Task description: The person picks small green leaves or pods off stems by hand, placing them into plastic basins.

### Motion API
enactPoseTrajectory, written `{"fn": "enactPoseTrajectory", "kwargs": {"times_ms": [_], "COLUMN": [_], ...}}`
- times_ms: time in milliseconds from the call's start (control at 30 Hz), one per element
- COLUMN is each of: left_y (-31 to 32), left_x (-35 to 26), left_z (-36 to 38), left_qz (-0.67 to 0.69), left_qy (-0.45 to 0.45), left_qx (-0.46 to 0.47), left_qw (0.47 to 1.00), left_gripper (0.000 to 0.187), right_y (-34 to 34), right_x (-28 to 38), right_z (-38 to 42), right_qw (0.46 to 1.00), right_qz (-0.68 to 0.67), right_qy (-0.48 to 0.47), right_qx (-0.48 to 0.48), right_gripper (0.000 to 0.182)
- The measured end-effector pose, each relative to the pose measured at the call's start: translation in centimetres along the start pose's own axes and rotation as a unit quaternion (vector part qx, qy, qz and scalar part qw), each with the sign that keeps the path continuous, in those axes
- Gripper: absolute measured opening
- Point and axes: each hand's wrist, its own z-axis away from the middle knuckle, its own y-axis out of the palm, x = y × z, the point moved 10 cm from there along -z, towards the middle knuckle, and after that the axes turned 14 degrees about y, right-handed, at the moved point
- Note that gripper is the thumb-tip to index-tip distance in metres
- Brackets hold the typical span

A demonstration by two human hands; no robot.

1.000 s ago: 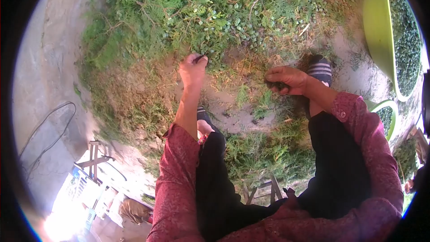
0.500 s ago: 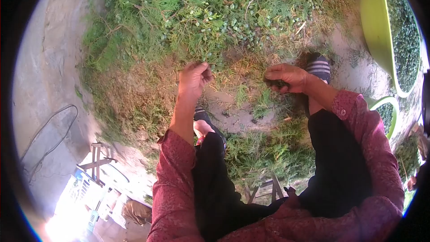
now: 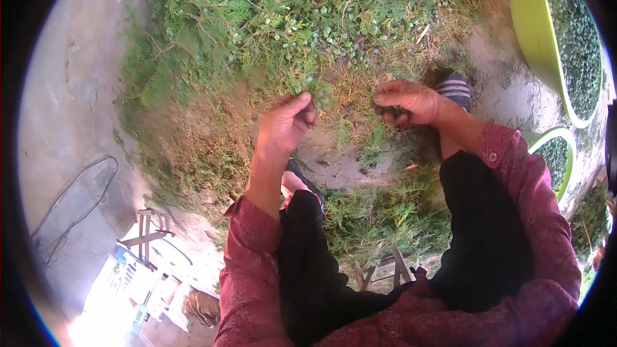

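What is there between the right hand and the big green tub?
In the head view, a dark striped shoe lies beside the right hand; then ground with scattered greenery reaches to the big green tub.

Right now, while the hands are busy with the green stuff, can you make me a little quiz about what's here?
1. Pick one: what colour is the outside of the bigger tub?
a) red
b) yellowish green
c) blue

2. True or false: the right hand is nearer to the bigger tub than the left hand is.

3. Fill in the missing word: the foot beside the right hand has pale ______ across its dark covering.

Key: 1 b; 2 true; 3 stripes.
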Motion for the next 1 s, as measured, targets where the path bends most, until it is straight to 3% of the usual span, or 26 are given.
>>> {"fn": "enactPoseTrajectory", "kwargs": {"times_ms": [67,333,567,633,767,1000], "left_y": [2.7,6.8,8.1,8.3,9.3,9.7], "left_x": [-0.5,0.5,1.3,1.6,1.8,1.6], "left_z": [1.6,5.0,5.1,4.9,4.6,4.8], "left_qz": [0.081,0.001,-0.052,-0.081,-0.091,-0.081], "left_qy": [-0.012,-0.027,-0.040,-0.044,-0.034,-0.010], "left_qx": [0.009,0.018,-0.023,-0.020,-0.007,0.022], "left_qw": [0.997,0.999,0.998,0.996,0.995,0.996], "left_gripper": [0.007,0.009,0.012,0.013,0.013,0.012], "right_y": [0.6,3.6,3.3,2.9,2.1,2.7], "right_x": [1.2,2.5,2.4,2.6,2.4,2.6], "right_z": [0.7,3.2,4.2,4.5,5.2,5.4], "right_qw": [1.000,0.991,0.992,0.993,0.993,0.993], "right_qz": [-0.002,0.105,0.096,0.056,0.073,-0.010], "right_qy": [-0.028,-0.083,-0.082,-0.099,-0.092,-0.101], "right_qx": [0.014,0.017,0.024,0.023,-0.012,0.065], "right_gripper": [0.029,0.053,0.048,0.034,0.039,0.038]}}
